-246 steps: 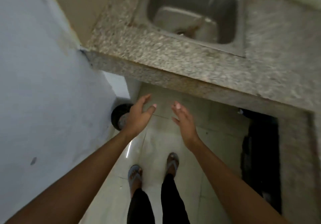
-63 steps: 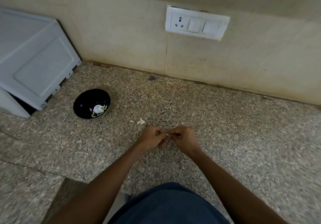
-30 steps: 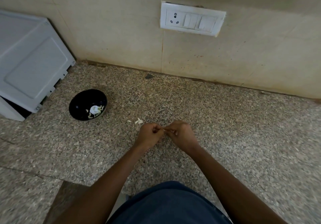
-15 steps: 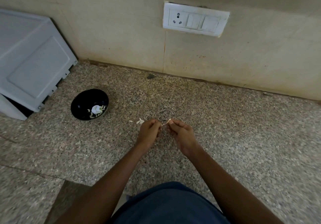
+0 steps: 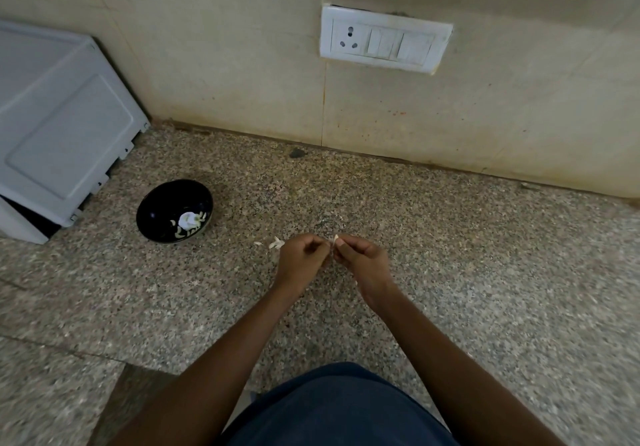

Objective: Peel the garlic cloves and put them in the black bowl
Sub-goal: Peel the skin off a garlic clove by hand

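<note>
Both forearms reach forward from the bottom edge and converge mid-frame over the speckled granite counter [image 5: 450,272]. Grey appliance [image 5: 59,127] sits at far left against the tiled wall [image 5: 225,65]; white socket-and-switch plate [image 5: 384,41] is up on the wall, no readable writing on either. Black bowl [image 5: 174,211] stands on the counter left of the hands, near the appliance, with pale peeled cloves and a white piece inside. Left hand [image 5: 300,261] has fingers curled, fingertips meeting the right's. Right hand [image 5: 360,261] pinches a small pale garlic clove [image 5: 335,238] between thumb and forefinger (left seems to grip the same piece, contact too small to confirm). Loose peel scraps [image 5: 276,244] lie on the counter just beside the left hand.
</note>
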